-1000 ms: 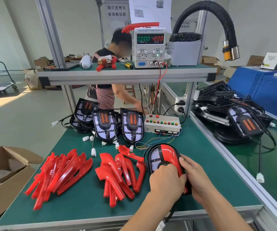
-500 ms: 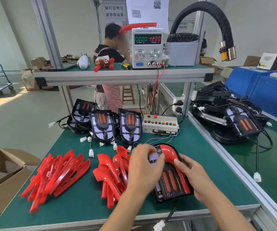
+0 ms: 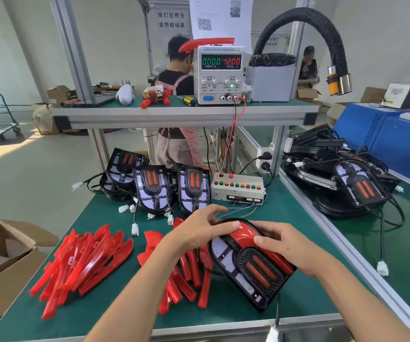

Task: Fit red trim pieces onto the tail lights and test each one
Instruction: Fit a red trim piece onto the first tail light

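I had my left hand (image 3: 199, 230) pressing loose fingers on the red trim piece (image 3: 244, 234); my right hand (image 3: 289, 245) gripped the tail light (image 3: 253, 265) on the green bench (image 3: 297, 218) near its front edge.

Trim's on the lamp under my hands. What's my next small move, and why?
Probably press the left hand down along the red trim to seat it: its fingers touch only the arch's top, while the right hand steadies the tail light.
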A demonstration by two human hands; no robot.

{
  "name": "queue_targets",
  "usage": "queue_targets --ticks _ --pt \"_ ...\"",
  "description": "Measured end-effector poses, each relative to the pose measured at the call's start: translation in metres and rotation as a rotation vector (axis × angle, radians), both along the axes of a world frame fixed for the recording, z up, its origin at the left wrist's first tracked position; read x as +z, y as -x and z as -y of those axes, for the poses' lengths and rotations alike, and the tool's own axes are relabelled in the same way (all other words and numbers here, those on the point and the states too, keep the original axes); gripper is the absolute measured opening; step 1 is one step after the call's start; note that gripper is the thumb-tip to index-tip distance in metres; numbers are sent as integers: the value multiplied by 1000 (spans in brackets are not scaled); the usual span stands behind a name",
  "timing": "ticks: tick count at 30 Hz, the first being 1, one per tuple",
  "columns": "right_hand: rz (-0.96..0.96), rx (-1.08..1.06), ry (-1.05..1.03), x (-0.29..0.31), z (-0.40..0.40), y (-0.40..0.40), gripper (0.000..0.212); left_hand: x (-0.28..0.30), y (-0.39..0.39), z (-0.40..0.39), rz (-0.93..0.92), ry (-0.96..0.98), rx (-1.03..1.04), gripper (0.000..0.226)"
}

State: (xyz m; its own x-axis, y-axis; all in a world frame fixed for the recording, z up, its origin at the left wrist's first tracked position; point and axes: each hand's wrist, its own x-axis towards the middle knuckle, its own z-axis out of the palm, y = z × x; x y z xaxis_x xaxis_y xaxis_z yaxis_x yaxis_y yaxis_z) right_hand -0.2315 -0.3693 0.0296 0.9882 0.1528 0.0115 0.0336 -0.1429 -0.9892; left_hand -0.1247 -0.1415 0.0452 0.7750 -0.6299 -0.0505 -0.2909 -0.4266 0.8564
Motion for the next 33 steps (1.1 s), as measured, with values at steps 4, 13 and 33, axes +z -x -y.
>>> queue_targets --ticks 4,13,33 --pt "-28 46 77 4 -3 -12 38 -3 3 2 -73 70 -65 52" --pt "-75 104 76 5 -2 -29 38 -10 6 1 -251 229 -36 36" --pt "108 -464 25 -36 -9 -3 35 -39 5 -5 -415 607 173 54"
